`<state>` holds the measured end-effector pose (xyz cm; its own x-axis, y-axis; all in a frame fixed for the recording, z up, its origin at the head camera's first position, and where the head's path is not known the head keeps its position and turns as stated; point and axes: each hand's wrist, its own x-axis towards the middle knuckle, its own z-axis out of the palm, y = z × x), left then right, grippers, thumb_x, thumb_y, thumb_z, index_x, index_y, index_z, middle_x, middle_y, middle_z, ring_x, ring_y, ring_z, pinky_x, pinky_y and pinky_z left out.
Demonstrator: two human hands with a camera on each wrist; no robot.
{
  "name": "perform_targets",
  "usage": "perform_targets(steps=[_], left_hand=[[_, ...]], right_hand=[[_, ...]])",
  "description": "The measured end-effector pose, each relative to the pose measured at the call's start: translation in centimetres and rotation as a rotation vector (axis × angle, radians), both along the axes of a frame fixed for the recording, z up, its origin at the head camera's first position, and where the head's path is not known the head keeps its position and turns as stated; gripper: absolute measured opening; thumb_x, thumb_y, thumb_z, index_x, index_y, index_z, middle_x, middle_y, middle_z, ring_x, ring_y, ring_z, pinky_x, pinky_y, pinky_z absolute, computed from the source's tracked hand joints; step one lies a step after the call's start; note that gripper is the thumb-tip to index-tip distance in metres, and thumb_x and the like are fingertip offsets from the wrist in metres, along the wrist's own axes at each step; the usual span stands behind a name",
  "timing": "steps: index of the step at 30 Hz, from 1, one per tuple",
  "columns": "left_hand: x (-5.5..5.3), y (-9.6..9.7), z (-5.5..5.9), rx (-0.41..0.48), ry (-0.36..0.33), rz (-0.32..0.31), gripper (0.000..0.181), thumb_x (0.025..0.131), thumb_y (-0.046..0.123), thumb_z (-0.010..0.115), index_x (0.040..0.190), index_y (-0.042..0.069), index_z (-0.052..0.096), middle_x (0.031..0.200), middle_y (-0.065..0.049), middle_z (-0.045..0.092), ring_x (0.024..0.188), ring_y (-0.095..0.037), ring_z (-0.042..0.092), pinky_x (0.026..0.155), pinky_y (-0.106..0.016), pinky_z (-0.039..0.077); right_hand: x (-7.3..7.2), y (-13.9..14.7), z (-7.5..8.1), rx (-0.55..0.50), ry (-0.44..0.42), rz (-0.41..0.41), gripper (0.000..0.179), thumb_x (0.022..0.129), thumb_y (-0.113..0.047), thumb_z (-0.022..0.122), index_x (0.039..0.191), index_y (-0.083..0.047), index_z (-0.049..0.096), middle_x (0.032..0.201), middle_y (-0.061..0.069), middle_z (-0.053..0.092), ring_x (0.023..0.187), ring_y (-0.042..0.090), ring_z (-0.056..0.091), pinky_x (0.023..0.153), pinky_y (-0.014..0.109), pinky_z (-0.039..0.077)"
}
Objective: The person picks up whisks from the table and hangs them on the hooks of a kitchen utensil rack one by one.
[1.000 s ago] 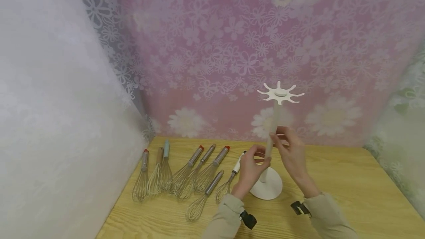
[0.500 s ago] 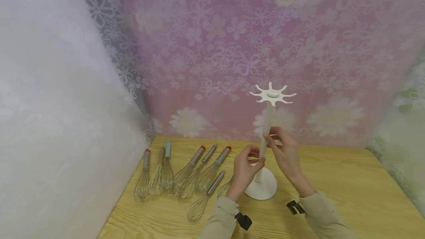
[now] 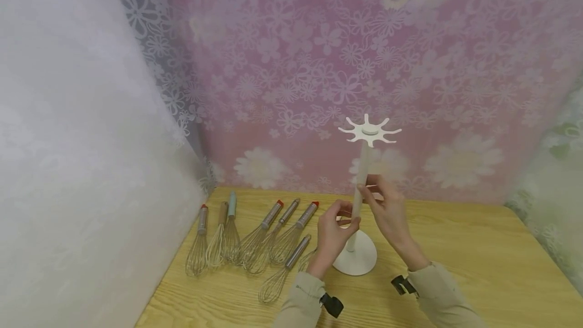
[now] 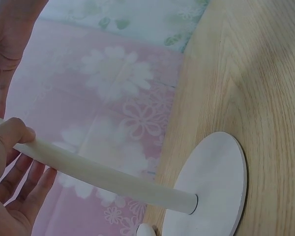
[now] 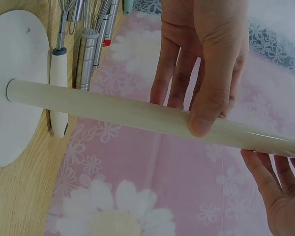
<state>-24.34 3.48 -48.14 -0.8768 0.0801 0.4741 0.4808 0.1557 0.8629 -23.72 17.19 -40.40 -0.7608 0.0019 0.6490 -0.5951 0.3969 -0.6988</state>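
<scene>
Pink flowered sheeting (image 3: 291, 65) hangs behind a yellowish wooden table (image 3: 464, 247). Standing on the wood is a white stand (image 3: 365, 158), its round base (image 3: 366, 260) flat on the tabletop, short prongs (image 3: 366, 119) fanning out up top. Several wire whisks (image 3: 272, 215) lie to its left, some overlapping. I see the person's right hand (image 3: 389, 211) pinching the pole (image 5: 108, 110); their left hand (image 3: 334, 232) pinches it lower down.
</scene>
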Motion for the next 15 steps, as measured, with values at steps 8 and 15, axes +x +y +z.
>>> perform_targets(steps=[8, 15], left_hand=[[0.13, -0.33, 0.08, -0.013, 0.017, 0.009, 0.024, 0.089, 0.004, 0.076, 0.109, 0.013, 0.068, 0.104, -0.004, 0.071, 0.092, -0.012, 0.071, 0.077, -0.025, 0.062], [0.13, -0.56, 0.02, -0.015, 0.018, 0.017, 0.024, 0.089, 0.004, 0.077, 0.109, 0.013, 0.067, 0.103, -0.004, 0.071, 0.092, -0.012, 0.071, 0.077, -0.026, 0.062]], right_hand=[[-0.24, -0.21, -0.13, 0.006, -0.003, 0.007, 0.014, 0.099, -0.007, 0.065, 0.113, -0.004, 0.067, 0.102, 0.007, 0.068, 0.091, 0.003, 0.066, 0.070, 0.020, 0.061], [-0.12, -0.37, 0.00, 0.031, 0.007, -0.009, 0.014, 0.098, -0.007, 0.066, 0.112, -0.005, 0.068, 0.102, 0.006, 0.069, 0.092, -0.001, 0.065, 0.069, 0.038, 0.064]])
